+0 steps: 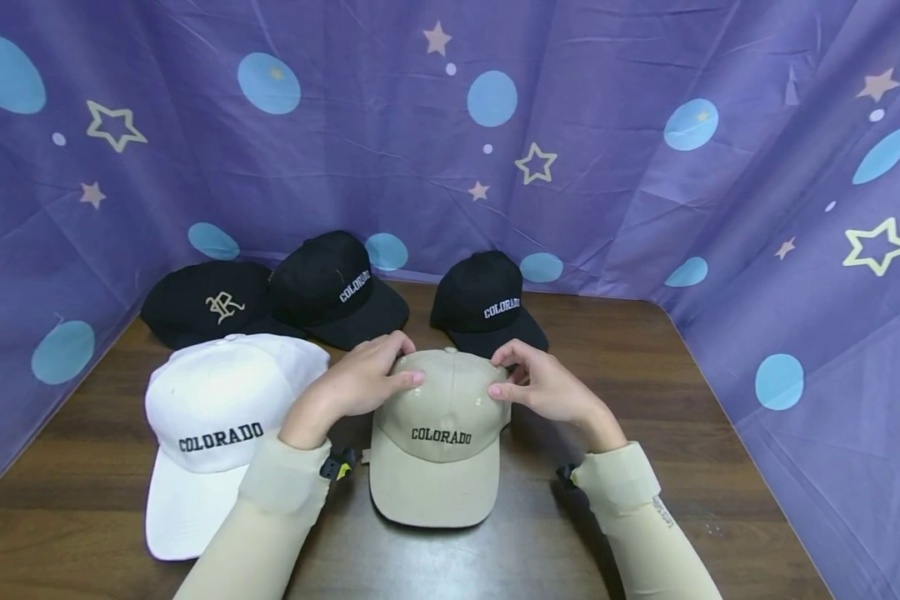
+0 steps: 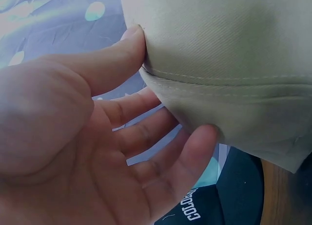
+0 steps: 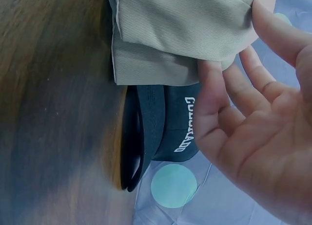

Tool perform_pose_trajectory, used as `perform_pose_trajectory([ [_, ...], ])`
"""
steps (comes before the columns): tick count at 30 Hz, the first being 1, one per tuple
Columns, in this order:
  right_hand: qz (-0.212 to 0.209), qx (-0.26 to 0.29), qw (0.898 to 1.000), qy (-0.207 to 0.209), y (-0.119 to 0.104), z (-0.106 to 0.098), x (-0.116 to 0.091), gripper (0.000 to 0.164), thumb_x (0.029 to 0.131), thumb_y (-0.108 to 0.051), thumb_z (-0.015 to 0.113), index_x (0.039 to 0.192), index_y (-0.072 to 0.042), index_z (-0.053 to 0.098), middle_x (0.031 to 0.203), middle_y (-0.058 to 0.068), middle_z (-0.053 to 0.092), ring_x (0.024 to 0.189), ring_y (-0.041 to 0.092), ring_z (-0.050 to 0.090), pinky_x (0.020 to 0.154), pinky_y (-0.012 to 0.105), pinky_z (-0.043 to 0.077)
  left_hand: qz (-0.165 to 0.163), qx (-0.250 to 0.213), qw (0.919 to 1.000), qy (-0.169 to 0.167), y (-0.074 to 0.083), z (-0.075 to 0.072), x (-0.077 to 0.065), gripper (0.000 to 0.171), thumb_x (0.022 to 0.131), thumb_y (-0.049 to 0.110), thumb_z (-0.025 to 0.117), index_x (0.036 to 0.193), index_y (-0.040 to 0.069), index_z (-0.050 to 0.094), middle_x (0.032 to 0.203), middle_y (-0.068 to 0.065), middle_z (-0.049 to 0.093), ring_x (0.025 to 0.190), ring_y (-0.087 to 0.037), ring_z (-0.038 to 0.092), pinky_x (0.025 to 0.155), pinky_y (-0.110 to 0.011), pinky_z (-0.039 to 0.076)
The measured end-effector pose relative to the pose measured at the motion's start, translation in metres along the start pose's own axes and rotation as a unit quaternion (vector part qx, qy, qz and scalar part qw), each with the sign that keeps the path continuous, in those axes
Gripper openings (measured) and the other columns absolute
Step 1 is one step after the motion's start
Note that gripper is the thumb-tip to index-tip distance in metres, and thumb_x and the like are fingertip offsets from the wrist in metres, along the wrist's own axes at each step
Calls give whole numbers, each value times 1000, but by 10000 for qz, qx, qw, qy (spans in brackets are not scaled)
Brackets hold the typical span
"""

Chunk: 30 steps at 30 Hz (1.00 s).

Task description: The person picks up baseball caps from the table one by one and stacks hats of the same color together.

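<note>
A beige baseball cap with dark COLORADO lettering stands at the middle of the table, its brim facing me. My left hand holds the crown's left side, thumb in front and fingers behind. On the opposite side, my right hand pinches the crown between thumb and fingers. The left wrist view shows the left thumb pressed on the beige cloth above a stitched seam. In the right wrist view, right fingertips curl under a fold of the beige fabric. Left of the beige cap lies a white COLORADO cap, partly behind my left forearm.
Along the back stand a black cap with a gold emblem, a black COLORADO cap beside it, and another black COLORADO cap just behind the beige one. A purple star-patterned curtain encloses the wooden table at back and sides.
</note>
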State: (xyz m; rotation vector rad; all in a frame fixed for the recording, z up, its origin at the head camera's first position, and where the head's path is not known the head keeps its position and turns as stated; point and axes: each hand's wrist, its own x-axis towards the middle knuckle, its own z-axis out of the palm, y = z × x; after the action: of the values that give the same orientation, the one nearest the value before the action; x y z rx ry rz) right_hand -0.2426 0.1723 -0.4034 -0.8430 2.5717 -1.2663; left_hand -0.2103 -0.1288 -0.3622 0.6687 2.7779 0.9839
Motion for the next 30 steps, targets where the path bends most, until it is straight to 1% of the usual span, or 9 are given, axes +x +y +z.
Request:
perform_pose_trajectory([
  [5,78,-31,9999,64,0,1,0,37,82,-25,77,111,-20,54,99,0,60,84,20,59,64,37,52,-129,22,9999,31,1,1,1,30,93,32,64,109,11,50,103,-5,53,94,-22,49,80,-39,43],
  [8,153,-55,9998,76,0,1,0,37,82,-25,77,110,-22,53,99,-1,60,84,20,59,64,37,52,-256,17,9997,44,2,2,1,30,92,32,65,109,11,50,104,-5,53,96,-22,48,81,-40,42],
  [14,285,-41,9996,77,-1,2,0,38,81,-25,78,110,-21,54,98,0,60,84,22,59,63,36,51,-490,-19,9988,55,3,3,2,31,92,31,66,109,11,50,104,-5,52,97,-22,47,83,-40,41],
  [24,338,-128,9991,219,-2,4,1,39,80,-25,79,109,-21,54,96,1,60,81,20,59,63,37,51,-552,16,9984,89,4,4,2,32,92,32,66,110,11,50,105,-6,52,98,-24,46,84,-41,41],
  [30,322,-207,9988,316,-2,7,1,38,80,-24,79,109,-21,54,97,0,59,80,20,59,61,35,51,-458,97,9989,101,3,3,1,32,93,33,63,113,11,50,105,-7,52,97,-24,46,83,-41,42],
])
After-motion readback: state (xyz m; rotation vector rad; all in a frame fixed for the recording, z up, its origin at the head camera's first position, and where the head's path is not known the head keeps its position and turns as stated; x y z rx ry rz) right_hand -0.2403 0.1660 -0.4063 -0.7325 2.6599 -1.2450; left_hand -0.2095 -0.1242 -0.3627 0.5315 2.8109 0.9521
